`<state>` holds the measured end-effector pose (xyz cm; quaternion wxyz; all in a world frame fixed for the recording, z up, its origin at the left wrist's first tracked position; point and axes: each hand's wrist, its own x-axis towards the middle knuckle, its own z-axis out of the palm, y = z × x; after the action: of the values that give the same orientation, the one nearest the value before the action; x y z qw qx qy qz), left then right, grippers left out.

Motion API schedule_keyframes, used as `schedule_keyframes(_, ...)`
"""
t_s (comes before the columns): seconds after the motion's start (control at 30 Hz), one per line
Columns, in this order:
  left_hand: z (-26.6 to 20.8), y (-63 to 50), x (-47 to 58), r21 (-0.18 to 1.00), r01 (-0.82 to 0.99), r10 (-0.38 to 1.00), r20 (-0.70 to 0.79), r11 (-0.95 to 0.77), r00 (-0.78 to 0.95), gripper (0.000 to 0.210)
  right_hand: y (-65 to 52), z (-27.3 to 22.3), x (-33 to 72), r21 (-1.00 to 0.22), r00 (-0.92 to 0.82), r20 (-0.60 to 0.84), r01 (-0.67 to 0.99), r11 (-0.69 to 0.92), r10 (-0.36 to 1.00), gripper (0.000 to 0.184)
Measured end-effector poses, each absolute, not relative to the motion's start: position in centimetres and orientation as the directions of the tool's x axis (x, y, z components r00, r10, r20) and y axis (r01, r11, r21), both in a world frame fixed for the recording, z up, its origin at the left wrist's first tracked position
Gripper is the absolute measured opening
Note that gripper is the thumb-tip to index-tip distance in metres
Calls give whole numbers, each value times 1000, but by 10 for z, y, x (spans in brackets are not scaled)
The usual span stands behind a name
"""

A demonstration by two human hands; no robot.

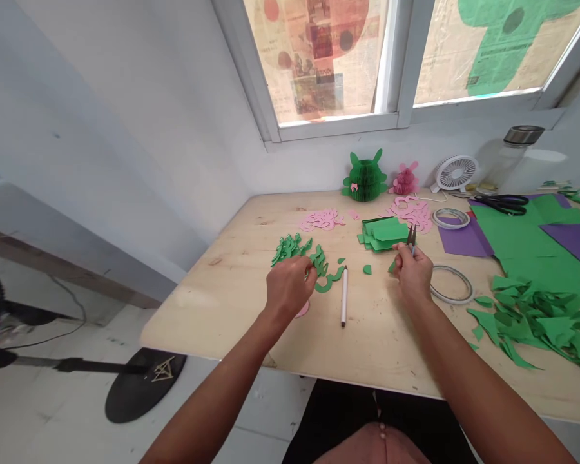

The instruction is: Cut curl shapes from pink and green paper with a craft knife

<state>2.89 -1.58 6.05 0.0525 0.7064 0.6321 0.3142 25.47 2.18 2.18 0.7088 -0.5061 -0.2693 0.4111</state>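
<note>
My left hand (290, 283) is closed, its fingers curled in over a heap of green paper cutouts (286, 249). Whatever it pinches, if anything, is hidden. My right hand (414, 274) grips small scissors (411, 237) whose dark blades point away from me, slightly apart. Just beyond that hand lies a stack of folded green paper (384, 233). Between my hands are a pen (344, 296), a curved green cutout (329, 281) and a small green scrap (367, 269). A pink paper piece (302, 310) shows partly under my left wrist.
Pink cutouts (321, 220) lie farther back. Tape rolls (452, 284), green scraps (536, 322), green sheets (507, 238) and black-handled scissors (505, 203) are at right. Along the wall stand a green paper figure (365, 179), a pink one (405, 180) and a white fan (457, 173).
</note>
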Motion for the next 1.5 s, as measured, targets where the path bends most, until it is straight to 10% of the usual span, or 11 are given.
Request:
schedule_keyframes(0.27,66,-18,37,-39,974,911,347,-223,223,18,22,21,253,-941,500,-41,-312,136,865,26)
schedule_keyframes(0.43,68,-14,62,-35,954,946,124,-298,300,12,21,20,253,-940,485,-45,-315,127,874,27)
schedule_keyframes(0.83,43,-16,44,90,943,941,145,-320,305,14,19,19,251,-945,459,-58,-310,99,886,28)
schedule_keyframes(1.5,51,123,85,-195,689,713,-100,-698,694,34,22,17,249,-950,488,-84,-303,79,869,28)
